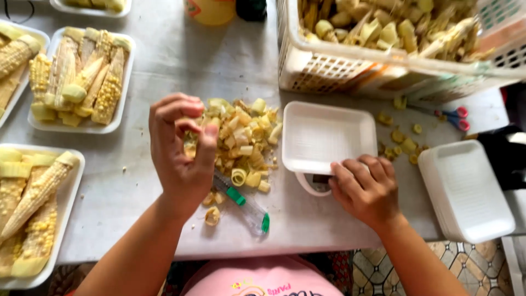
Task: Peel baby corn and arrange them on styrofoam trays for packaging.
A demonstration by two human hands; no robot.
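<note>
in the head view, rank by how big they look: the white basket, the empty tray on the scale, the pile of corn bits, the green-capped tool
1. white basket, cut off by the frame yet largest
2. empty tray on the scale
3. pile of corn bits, close to the tray, partly hidden by the left hand, so unsure
4. green-capped tool

Grey table (pixel 164 71) (daylit); patterned tile floor (pixel 438 257).
</note>
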